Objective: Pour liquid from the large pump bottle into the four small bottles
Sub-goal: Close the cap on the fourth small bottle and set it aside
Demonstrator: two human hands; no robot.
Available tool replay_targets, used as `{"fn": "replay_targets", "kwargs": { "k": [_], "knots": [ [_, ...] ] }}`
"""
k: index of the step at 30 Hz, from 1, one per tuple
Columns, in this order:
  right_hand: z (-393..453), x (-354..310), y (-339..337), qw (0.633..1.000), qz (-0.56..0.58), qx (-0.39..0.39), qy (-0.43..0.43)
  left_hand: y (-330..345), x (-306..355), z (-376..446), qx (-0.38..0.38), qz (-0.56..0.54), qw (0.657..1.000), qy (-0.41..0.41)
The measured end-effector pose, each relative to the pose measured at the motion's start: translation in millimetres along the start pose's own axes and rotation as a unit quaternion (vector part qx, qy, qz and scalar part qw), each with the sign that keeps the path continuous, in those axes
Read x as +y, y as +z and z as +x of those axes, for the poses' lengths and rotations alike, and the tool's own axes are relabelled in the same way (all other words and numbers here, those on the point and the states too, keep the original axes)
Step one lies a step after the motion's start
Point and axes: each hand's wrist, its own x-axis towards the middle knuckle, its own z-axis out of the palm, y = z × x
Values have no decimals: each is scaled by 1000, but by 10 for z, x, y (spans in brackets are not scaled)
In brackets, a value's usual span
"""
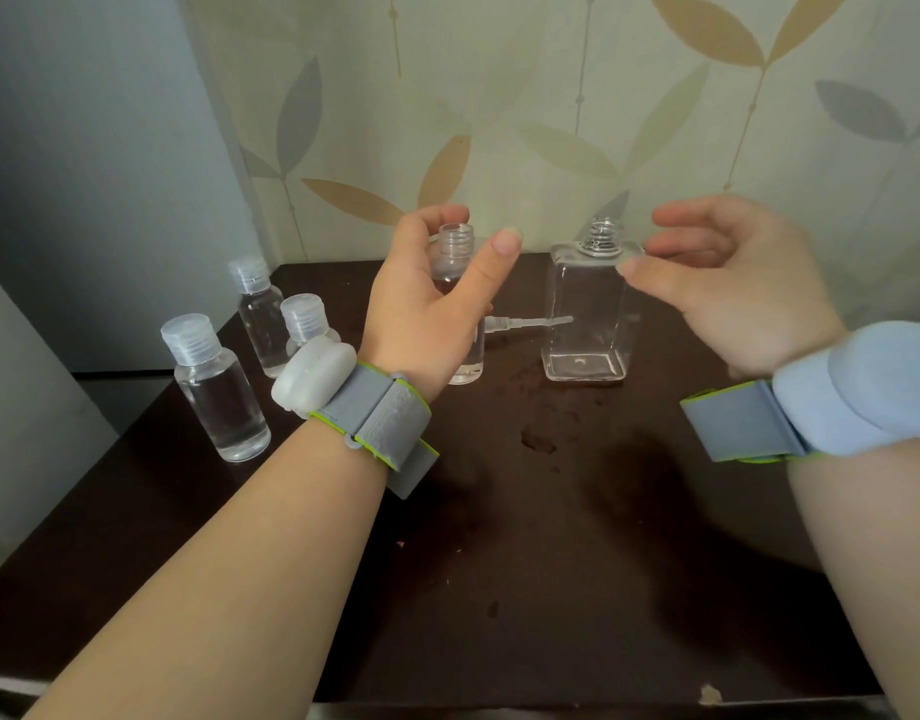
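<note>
The large square clear bottle (585, 314) stands upright at the back of the dark table (551, 589), its pump off and its threaded neck bare; it looks nearly empty. The pump (520, 322) lies on the table behind it. One small bottle (457, 241) stands uncapped to its left, mostly hidden by my left hand (427, 309), whose thumb and fingers are spread loosely around the neck without gripping. My right hand (733, 293) hovers with relaxed fingers at the large bottle's right shoulder, thumb tip close to it. Three capped small bottles (216, 392) (258, 309) (304, 319) with clear liquid stand at the left.
Wet spots (538, 441) mark the table in front of the large bottle. A leaf-patterned wall (551, 122) closes the back and a grey panel (84, 174) the left. Both wrists carry strapped bands.
</note>
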Motion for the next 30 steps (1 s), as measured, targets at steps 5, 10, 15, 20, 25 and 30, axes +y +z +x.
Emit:
{"fn": "replay_targets", "kwargs": {
  "k": [5, 10, 15, 20, 25, 30],
  "knots": [
    [-73, -109, -13, 996, 52, 35, -57, -2, 5, -1, -2, -7, 1000, 6],
    [-201, -192, 85, 983, 103, -131, -71, 8, 27, -4, -13, -36, 999, 19],
    [-301, -195, 223, 969, 78, -228, -53, 20, 38, -11, -26, -75, 996, 34],
    [-321, -153, 316, 963, 68, -261, -33, 67, 40, -48, -73, -102, 992, 29],
    [-368, -154, 373, 961, 71, -264, -39, 109, 36, -102, -126, -70, 989, 9],
    [-358, -131, 394, 962, 63, -263, -43, 139, 9, -135, -172, -69, 983, -1]
  ]
}}
